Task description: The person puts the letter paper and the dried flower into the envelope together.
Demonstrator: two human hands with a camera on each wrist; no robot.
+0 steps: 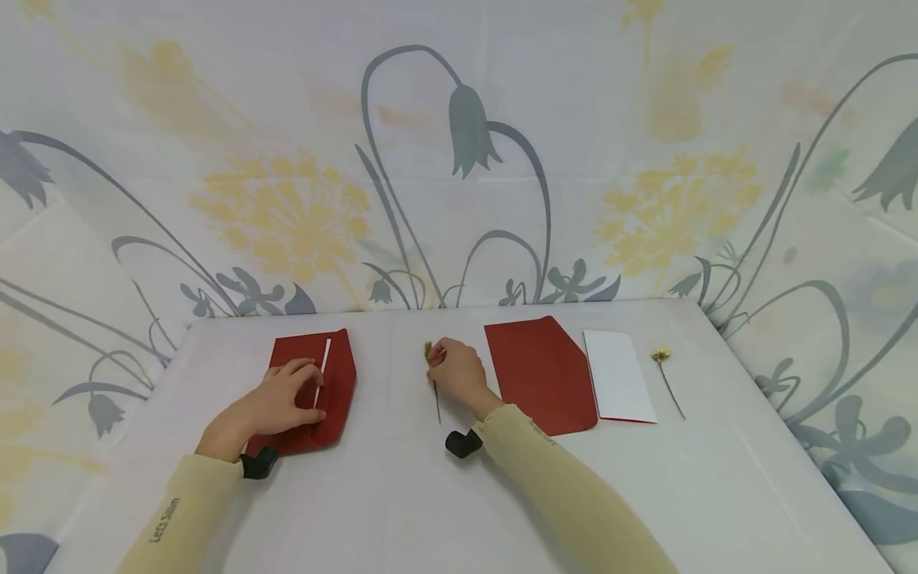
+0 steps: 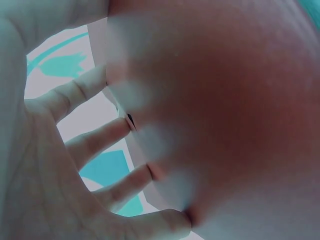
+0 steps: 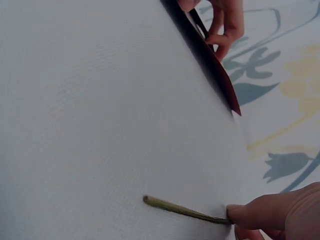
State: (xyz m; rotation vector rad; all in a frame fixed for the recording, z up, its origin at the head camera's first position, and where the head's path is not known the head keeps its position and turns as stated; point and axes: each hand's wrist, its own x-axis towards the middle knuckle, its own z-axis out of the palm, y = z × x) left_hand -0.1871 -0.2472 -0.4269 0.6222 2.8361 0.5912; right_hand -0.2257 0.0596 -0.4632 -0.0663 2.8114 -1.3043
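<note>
My left hand (image 1: 276,402) holds a red envelope (image 1: 337,422) on the left of the table, thumb and fingers spread along its opening. A narrow white strip (image 1: 326,359) shows in that opening. In the left wrist view the fingertips of the left hand (image 2: 60,135) meet the envelope (image 2: 240,100), which is blurred up close. Near the table's middle my right hand (image 1: 459,373) pinches a small yellow dried flower (image 1: 428,348) by its stem, just below the head. The free end of the stem (image 3: 175,206) points toward me, close to the cloth.
Right of my right hand lie a second red envelope (image 1: 541,379), a folded white card (image 1: 620,375) with a red edge, and another dried flower (image 1: 661,355). A white cloth (image 1: 402,502) covers the table, and a flower-printed curtain (image 1: 459,215) hangs behind it.
</note>
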